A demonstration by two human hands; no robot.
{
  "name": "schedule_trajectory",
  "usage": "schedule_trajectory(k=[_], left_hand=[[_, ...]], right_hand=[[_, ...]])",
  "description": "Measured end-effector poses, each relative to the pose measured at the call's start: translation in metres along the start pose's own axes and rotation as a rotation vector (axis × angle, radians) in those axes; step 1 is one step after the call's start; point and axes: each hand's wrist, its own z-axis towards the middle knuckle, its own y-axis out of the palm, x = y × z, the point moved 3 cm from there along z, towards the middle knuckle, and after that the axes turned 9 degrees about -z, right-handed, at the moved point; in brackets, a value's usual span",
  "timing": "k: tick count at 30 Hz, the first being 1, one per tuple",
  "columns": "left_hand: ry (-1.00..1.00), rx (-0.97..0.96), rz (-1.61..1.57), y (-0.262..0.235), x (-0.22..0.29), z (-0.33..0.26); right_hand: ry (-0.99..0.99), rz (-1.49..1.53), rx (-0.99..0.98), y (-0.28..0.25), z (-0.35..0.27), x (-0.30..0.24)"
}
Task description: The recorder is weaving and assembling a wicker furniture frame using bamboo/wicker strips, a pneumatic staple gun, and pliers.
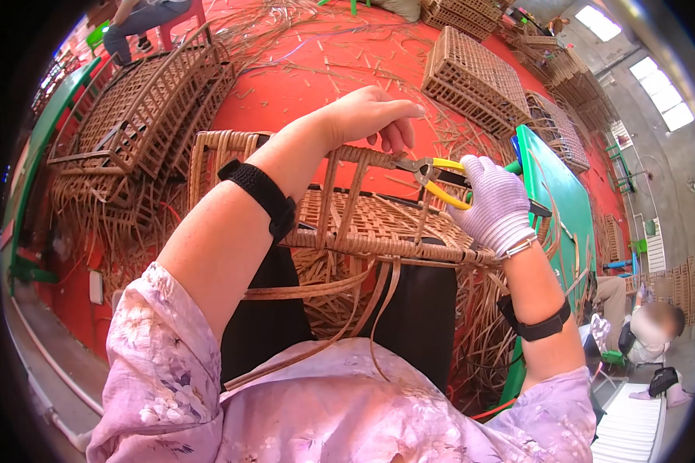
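Observation:
A rectangular woven basket (347,243) of brown strips with open-lattice sides lies across my lap. My right hand (493,197), in a pale striped knit glove, is closed around the yellow handles of cutting pliers (449,183). Their metal jaws touch or nearly touch the wrapped rim along the basket's far side. Bare and held just above that same rim is my left hand (374,119), its fingers loosely bent downward, with nothing visible in them. Several loose strip ends (363,297) hang from the near edge over my legs.
Stacked woven baskets (123,123) stand at the left, and more (475,81) sit at the far right. A green table (556,193) is close to my right arm. Strip scraps (347,62) litter the red floor. Other people sit at the upper left and lower right.

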Motion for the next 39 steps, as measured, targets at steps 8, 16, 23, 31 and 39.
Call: schedule_trajectory(k=[8,16,23,31,39], left_hand=[[0.000,0.015,0.007,0.001,0.000,-0.001],[0.005,-0.003,0.006,0.001,0.000,0.000],[-0.005,0.009,0.015,0.000,-0.001,0.000],[0.026,0.022,0.052,0.000,-0.004,0.003],[0.001,0.098,0.124,-0.006,-0.007,-0.001]], right_hand=[[-0.006,-0.086,-0.020,-0.002,0.005,0.000],[-0.012,-0.017,0.081,0.005,-0.005,0.002],[-0.022,0.003,0.115,0.003,0.000,0.000],[0.030,0.061,0.055,0.010,-0.010,-0.004],[0.448,0.143,0.112,0.007,-0.073,0.065]])
